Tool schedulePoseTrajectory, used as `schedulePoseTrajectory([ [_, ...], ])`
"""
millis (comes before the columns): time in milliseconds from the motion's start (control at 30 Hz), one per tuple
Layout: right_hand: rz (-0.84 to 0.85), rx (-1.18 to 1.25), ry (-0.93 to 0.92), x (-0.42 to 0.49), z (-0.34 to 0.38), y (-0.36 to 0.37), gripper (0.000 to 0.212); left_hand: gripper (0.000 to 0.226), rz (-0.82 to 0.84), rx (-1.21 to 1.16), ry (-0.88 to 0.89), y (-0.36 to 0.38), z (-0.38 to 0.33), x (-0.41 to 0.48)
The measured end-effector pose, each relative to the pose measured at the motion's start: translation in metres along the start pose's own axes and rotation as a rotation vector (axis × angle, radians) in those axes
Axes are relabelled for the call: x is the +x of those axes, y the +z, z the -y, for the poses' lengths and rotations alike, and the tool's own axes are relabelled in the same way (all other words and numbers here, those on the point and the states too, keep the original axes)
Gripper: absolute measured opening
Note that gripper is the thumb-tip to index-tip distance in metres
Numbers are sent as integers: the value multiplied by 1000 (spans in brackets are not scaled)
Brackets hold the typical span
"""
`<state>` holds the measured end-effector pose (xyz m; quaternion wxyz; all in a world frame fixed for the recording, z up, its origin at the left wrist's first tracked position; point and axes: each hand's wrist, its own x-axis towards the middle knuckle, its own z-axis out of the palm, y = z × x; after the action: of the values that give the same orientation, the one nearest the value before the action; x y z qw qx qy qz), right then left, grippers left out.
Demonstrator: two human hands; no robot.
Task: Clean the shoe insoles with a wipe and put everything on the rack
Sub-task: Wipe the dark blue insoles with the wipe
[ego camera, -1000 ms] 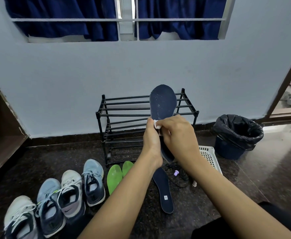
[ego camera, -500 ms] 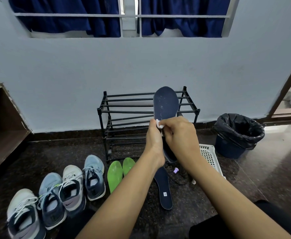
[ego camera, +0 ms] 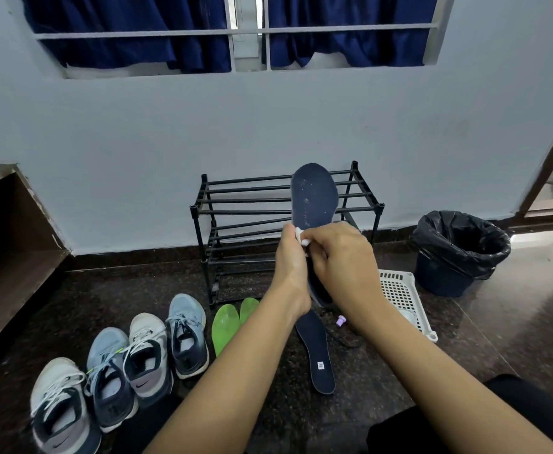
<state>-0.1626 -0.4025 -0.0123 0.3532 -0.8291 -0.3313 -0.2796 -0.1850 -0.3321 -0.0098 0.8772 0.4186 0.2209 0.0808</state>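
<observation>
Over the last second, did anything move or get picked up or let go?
Almost nothing. The left hand still grips the upright insole and the right hand still holds the wipe on its middle; nothing taken or released. Floor insole, green insoles, shoes and rack stayed put.

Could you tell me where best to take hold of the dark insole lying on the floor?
Pinch the floor insole at its near end, by the white label, coming from the person's side: it lies flat and thin, that end is clear, the far end hidden.
</observation>
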Motion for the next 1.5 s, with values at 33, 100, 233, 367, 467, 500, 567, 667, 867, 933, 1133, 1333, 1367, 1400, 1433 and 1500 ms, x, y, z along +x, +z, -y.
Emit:
schedulePoseTrajectory([
  [33, -22, -19, 4, 2, -1, -2, 20, 42, 9, -12, -18, 2, 2, -2],
  [100, -34, -36, 23, 5, -1, -4, 20, 40, 25, -26, -50, 4, 5, -3],
  [233, -15, -63, -14, 1, 3, -3, 21, 44, 6, -6, -18, 1, 2, 0],
  [367, 91, -3, -23, -7, 10, 3, 25, 53, -35, 1, 16, -8, -1, 6],
  [467, 90, -21, -28, -6, 6, 3, 24, 55, -33, -9, 14, -10, 3, 8],
  [500, 75, -26, -18, -4, 3, 3, 23, 55, -21, -13, 3, -10, 5, 8],
  [567, 53, -40, 4, 0, -3, 1, 22, 58, 13, -6, -28, -9, 10, 9],
  [667, 24, -67, 16, 0, -6, 1, 22, 48, 49, 29, -53, -7, 11, 7],
  [867, 47, -53, 28, -9, 5, 9, 22, 53, 25, 80, 2, -11, 3, 16],
  [933, 62, -26, 17, -9, 5, 10, 23, 57, 19, 65, -14, -13, 1, 18],
  [1133, 9, -65, -14, 7, -6, 10, 19, 46, 66, -7, -35, -10, 4, 12],
  [1333, 2, -36, -20, -5, 3, 15, 19, 50, 32, 22, -17, -18, 0, 9],
  [1367, 9, -19, -17, -8, 5, 16, 20, 51, 21, 30, -13, -20, -1, 11],
  [1400, 22, -1, -11, -10, 7, 17, 21, 53, 11, 36, -16, -21, -2, 12],
  [1433, 34, 13, -8, -11, 8, 17, 22, 54, 3, 43, -21, -21, -3, 12],
  [1500, 40, -2, -33, -8, 7, 16, 21, 55, -2, 44, -16, -21, -3, 12],
])
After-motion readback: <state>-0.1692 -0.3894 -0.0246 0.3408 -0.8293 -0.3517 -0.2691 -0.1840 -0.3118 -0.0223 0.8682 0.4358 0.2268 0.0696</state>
